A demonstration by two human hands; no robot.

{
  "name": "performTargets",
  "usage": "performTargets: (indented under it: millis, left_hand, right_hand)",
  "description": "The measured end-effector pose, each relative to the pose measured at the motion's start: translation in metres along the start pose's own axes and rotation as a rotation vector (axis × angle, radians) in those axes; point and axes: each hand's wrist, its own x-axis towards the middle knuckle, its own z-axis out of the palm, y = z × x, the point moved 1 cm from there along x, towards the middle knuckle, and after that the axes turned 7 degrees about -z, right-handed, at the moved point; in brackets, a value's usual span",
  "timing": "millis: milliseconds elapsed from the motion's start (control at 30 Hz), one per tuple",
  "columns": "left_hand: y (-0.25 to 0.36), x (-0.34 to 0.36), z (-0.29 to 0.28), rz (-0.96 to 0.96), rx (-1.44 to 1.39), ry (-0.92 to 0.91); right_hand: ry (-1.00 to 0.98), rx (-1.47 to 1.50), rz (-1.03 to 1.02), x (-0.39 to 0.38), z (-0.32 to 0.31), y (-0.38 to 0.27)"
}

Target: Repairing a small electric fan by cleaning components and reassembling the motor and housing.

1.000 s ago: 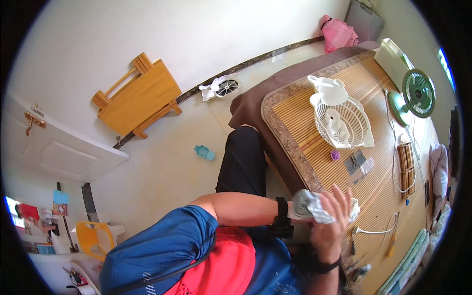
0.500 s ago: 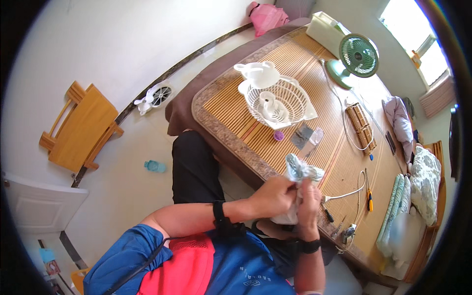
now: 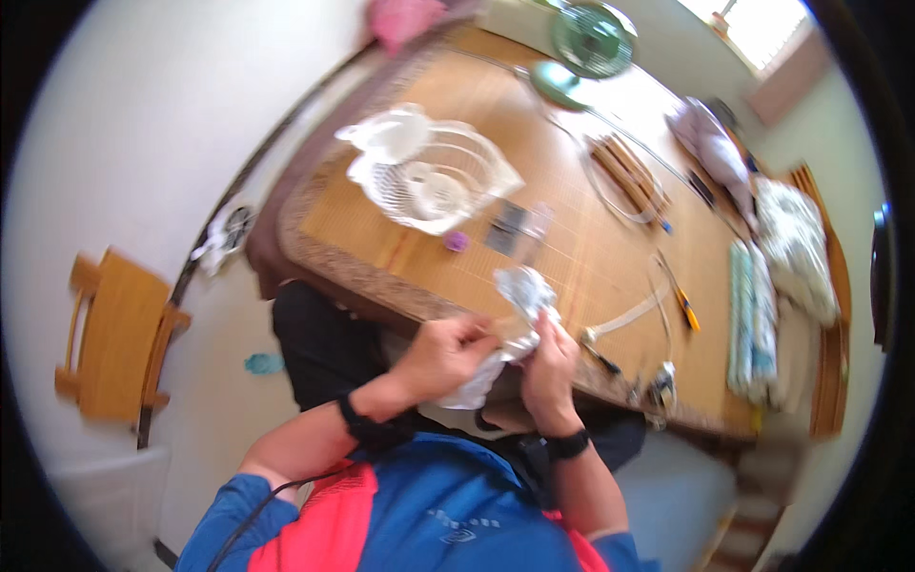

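A crumpled, whitish, partly see-through plastic bag [image 3: 527,289] is held between my hands, over the near edge of the mat-covered bed. My left hand [image 3: 440,357] pinches one side of it with thumb and fingertips. On the other side my right hand [image 3: 550,370] is closed around the bunched plastic. Part of the bag hangs below the fingers toward my lap. What is inside, if anything, cannot be made out. Beyond it on the mat lie a purple cap [image 3: 456,241], a flat grey packet [image 3: 505,229] and a white slatted plastic housing [image 3: 434,179].
To the right are a screwdriver with an orange-yellow handle [image 3: 688,313], a black-handled tool [image 3: 602,360] and a white cord [image 3: 634,315]. A green fan [image 3: 593,40] stands at the back. A wooden chair [image 3: 114,334] and a teal bottle [image 3: 265,363] are on the floor at left.
The whole view has turned, so the bed and its things sit further left and higher. My hands have moved slightly apart, and the bag is stretched more between them.
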Motion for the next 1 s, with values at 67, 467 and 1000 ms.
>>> performTargets:
  millis: [67, 467, 1000]
  left_hand:
    - [0.011, -0.006, -0.009, -0.094, -0.040, -0.111]
    - [0.036, 0.033, -0.029, 0.140, 0.121, 0.115]
    - [-0.005, 0.036, -0.050, 0.113, 0.284, 0.215]
  right_hand:
    - [0.004, 0.058, -0.075, 0.008, 0.000, -0.002]
    - [-0.095, -0.185, -0.161, 0.098, -0.055, -0.130]
    - [0.575, -0.855, -0.002, -0.090, -0.430, -0.055]
